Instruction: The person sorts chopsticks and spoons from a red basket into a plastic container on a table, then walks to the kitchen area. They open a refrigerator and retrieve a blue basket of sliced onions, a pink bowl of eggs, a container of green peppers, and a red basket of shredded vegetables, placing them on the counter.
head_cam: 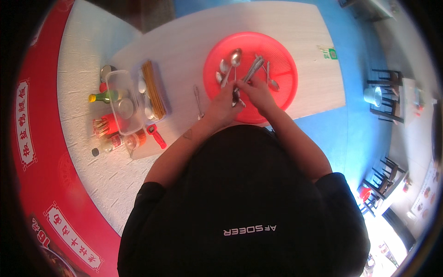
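Observation:
Both hands meet over a round red plastic colander basket (290,90) on the table in front of me. Between them is a bundle of metal cutlery (254,67), its patterned handles slanting up to the right. My left hand (224,104) grips the lower end, where dark, shiny metal shows between the fingers. The fingers of my right hand (256,95) close on the bundle just above. Loose metal spoons (236,58) lie in the basket beyond my left hand, and another spoon (274,85) lies to the right. Fingers partly hide the bundle's lower end.
A fork-like utensil (198,100) lies on the table (180,69) left of the basket. Further left are a tray of wooden chopsticks (154,91) and spoons, a clear plastic container (124,126), a green bottle (104,97) and a red-handled tool (157,136). A wall borders the left side.

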Available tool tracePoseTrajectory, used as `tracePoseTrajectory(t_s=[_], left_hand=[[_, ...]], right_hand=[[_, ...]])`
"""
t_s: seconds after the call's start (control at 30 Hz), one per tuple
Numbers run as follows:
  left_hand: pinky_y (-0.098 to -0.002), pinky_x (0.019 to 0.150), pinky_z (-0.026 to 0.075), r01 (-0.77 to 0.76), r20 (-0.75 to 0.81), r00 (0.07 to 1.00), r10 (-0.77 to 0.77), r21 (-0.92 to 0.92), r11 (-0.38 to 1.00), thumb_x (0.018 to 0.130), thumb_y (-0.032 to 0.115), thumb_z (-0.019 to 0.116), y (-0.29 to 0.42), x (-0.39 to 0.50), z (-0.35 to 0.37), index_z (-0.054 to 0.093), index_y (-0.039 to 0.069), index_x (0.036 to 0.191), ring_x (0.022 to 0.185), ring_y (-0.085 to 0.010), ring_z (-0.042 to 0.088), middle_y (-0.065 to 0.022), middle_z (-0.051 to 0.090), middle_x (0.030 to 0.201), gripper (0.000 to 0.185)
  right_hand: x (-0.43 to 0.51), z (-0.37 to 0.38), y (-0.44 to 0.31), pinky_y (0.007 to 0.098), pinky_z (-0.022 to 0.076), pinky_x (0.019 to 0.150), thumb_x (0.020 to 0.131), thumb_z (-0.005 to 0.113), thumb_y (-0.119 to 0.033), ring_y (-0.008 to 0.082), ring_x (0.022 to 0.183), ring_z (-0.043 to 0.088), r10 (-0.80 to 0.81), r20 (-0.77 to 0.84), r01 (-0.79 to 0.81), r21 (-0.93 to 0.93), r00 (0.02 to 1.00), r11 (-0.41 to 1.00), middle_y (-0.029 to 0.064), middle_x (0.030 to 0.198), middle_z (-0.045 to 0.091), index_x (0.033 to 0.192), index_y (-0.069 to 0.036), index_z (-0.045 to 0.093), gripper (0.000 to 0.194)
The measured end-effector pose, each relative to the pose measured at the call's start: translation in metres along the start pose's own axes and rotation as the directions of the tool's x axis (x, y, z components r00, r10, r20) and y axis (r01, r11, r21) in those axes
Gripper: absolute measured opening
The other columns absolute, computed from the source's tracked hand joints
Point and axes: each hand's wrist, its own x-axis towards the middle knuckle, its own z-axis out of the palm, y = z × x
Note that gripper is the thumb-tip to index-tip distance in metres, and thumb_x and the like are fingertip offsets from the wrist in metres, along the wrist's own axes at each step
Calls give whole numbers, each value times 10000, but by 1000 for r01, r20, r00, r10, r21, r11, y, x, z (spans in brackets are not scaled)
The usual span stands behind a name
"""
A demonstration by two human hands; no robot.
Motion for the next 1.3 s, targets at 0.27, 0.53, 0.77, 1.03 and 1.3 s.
tracePoseTrajectory(t_s=[0.27, 0.53, 0.77, 1.03, 1.3], left_hand=[[-293, 638, 496, 215, 134, 975, -176, -392, 894, 917, 171, 493, -5, -22, -10, 456, 23, 1220, 727, -142, 549, -53, 541, 890, 339], [-337, 533, 504, 249, 35, 883, -468, -880, 404, 967, 297, 478, -37, -57, -57, 490, 56, 852, 543, -181, 533, -39, 477, 659, 266], [-443, 632, 515, 418, -290, 775, -562, -432, 799, 893, 367, 571, -111, -71, -63, 503, 34, 867, 676, -273, 592, -108, 554, 737, 341], [-497, 812, 467, 516, -578, 764, -288, 279, 810, 834, 393, 587, -157, -47, 17, 547, -14, 953, 857, -430, 585, -222, 599, 871, 426], [-513, 754, 519, 370, -54, 831, -554, -690, 622, 945, 241, 498, -143, -54, -48, 457, 45, 1048, 829, -328, 622, -114, 581, 866, 225]], right_hand=[[4, 6, 10, 291, 481, 732, 883, 631, -314, 134, 818, 606, -79, 235, 147, -287, 969, 947, 71, 890, 663, 1014, -6, 665, 336], [58, 2, 49, 384, 511, 711, 858, 612, -439, 256, 768, 666, -3, 57, 38, -617, 998, 786, 143, 786, 667, 903, -10, 699, 440], [82, 17, 93, 447, 512, 722, 786, 637, -436, 361, 818, 665, 21, 27, 15, -892, 999, 452, 205, 812, 670, 859, 20, 682, 464], [70, -9, 83, 432, 507, 716, 739, 653, -349, 362, 790, 665, 118, 24, -46, -829, 993, 557, 220, 799, 672, 878, 24, 684, 399], [61, -28, 103, 409, 499, 663, 749, 643, -320, 333, 737, 664, -15, -58, -37, -794, 998, 607, 201, 764, 670, 866, 21, 688, 363]])
